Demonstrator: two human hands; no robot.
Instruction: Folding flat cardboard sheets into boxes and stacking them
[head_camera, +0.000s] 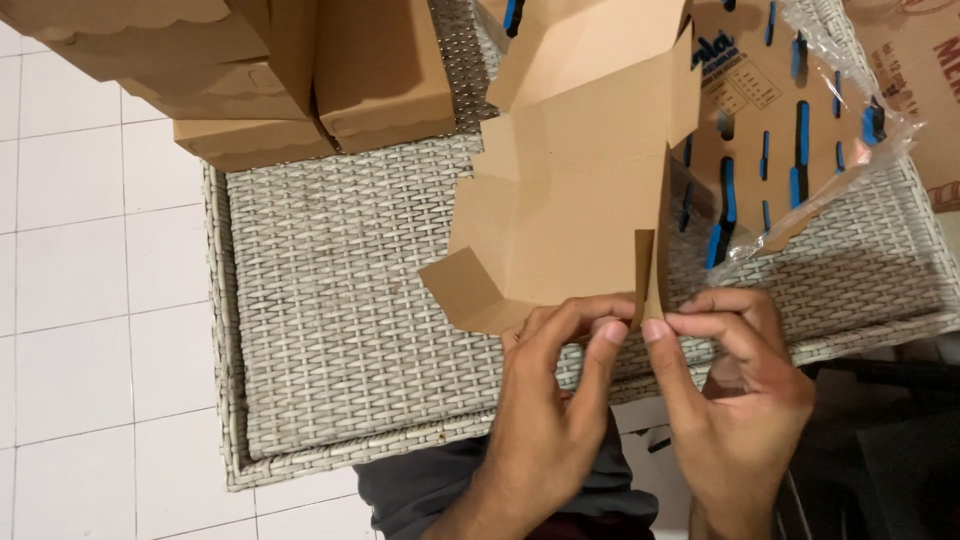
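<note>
Left hand (545, 400) and right hand (735, 400): each grip pinched on lower edge of flat brown cardboard box blank (570, 200), held above woven grey wicker counter (340, 300); beyond, plastic-wrapped blank bundle (800, 130); stacked folded boxes (260, 70) far left.

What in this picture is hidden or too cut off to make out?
Head view only:
- Cardboard blank: its near edge sits behind the left hand and right hand.
- Stacked boxes: tops cut off by the frame edge.
- Wrapped bundle of flat blanks: glare blurs its details.
- Wicker table: far part covered.
</note>
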